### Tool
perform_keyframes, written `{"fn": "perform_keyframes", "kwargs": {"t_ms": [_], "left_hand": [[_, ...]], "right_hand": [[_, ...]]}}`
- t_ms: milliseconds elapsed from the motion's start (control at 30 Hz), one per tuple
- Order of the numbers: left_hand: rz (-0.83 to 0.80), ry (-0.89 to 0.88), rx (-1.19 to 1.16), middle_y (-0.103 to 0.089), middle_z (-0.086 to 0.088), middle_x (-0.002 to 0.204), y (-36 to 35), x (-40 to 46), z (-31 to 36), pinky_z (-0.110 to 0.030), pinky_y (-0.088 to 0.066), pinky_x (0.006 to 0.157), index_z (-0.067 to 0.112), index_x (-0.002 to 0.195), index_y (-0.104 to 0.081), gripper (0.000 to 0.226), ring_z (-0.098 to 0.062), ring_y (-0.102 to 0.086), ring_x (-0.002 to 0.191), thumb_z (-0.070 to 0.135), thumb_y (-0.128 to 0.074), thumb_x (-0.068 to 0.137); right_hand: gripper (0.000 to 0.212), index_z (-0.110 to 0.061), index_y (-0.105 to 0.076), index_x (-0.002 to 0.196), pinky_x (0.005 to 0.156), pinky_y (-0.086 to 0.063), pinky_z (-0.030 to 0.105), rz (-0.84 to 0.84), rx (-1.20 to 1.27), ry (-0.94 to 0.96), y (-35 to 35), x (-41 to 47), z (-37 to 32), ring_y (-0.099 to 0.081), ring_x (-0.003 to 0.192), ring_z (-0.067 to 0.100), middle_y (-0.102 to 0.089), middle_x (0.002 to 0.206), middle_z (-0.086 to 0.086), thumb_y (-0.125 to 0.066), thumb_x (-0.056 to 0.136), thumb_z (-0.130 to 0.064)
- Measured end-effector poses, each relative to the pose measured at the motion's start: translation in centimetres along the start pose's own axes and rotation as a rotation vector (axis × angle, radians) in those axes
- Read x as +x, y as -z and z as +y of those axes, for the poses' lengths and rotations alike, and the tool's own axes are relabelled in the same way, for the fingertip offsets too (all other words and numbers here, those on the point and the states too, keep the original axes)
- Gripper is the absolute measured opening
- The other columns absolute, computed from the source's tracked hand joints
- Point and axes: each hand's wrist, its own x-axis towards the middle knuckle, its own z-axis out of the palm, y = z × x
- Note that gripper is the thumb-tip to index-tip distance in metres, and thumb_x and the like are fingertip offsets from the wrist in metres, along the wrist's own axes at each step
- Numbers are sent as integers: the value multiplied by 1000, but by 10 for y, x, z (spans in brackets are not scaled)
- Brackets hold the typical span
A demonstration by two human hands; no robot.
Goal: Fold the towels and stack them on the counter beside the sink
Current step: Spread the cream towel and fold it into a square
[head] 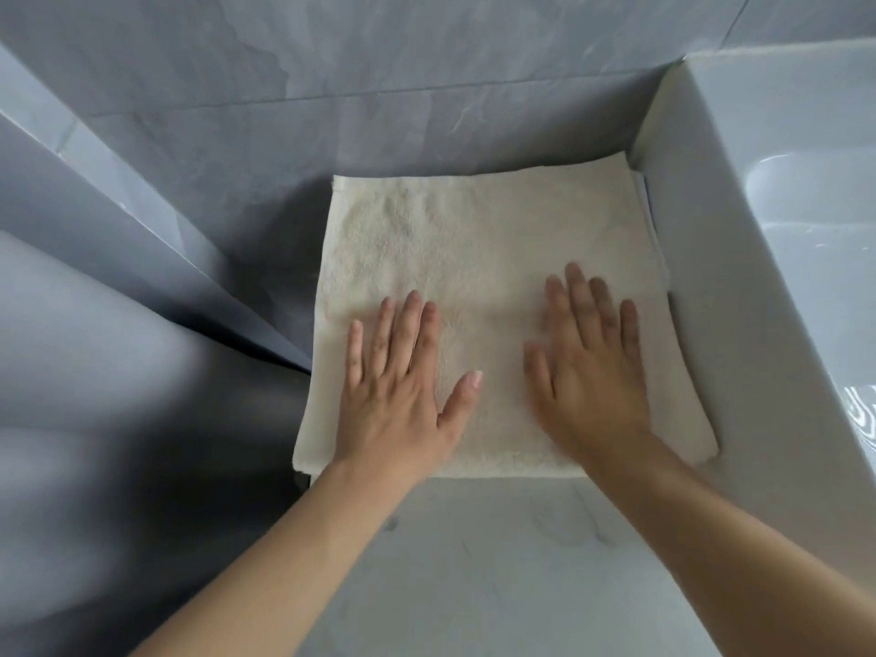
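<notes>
A cream-coloured, folded terry towel (pixel 474 258) lies flat as a rough square on the pale grey marbled counter (pixel 497 561), and everything else sits around it. Its right edge runs just beside the outer wall of the white glossy ceramic sink (pixel 739 286), close enough that the two seem to touch along most of that side. At the towel's far right corner a thin sliver of a whiter layer (pixel 645 201) peeks out from under it; I cannot tell whether that is another towel or part of the same one.

The person's left hand (pixel 398 391) rests palm down on the near left part of the towel, fingers straight and close together, thumb spread out toward the towel's middle. The right hand (pixel 592 362) lies palm down on the near right part, fingers straight and slightly fanned; it looks blurred. Neither hand grips the cloth; both press flat on top of it, a little apart from each other.

Beyond the towel's far edge rises the grey marbled tile wall (pixel 379 78). Off the towel's left edge the counter ends and another grey panel (pixel 142 239) slants away.
</notes>
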Motion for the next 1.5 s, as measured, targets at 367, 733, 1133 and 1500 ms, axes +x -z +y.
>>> {"fn": "perform_keyframes", "kwargs": {"t_ms": [367,733,1133,1500], "left_hand": [[-12,29,-56,3,0,167,-10,-19,25,-52,8,122,18,159,-2,74,-22,9,154,54,-9,95],[-92,148,-37,18,0,165,-7,-42,-40,-48,6,124,27,158,10,78,-16,24,150,66,-6,92],[-67,-370,176,-51,-4,118,27,-59,-32,-37,-52,74,17,135,-47,68,-24,-51,94,15,-64,69],[-30,-302,303,-58,-7,108,36,-42,-28,-32,-38,52,12,117,-58,52,-25,-56,81,-3,-53,67]], "right_hand": [[72,-31,1,156,121,10,42,-239,-62,-19,0,-26,10,10,151,17,10,164,-8,1,89,-55],[75,-24,-21,156,121,-7,45,-165,-145,-36,3,-38,47,-12,149,33,-12,163,9,-11,90,-59],[101,-19,4,155,121,-5,46,-583,-338,436,45,-36,-5,7,150,20,13,162,-2,-53,82,-61],[48,-13,-40,134,98,-44,37,-551,-387,238,68,-21,18,-33,134,29,-21,151,9,-48,87,-5]]}}
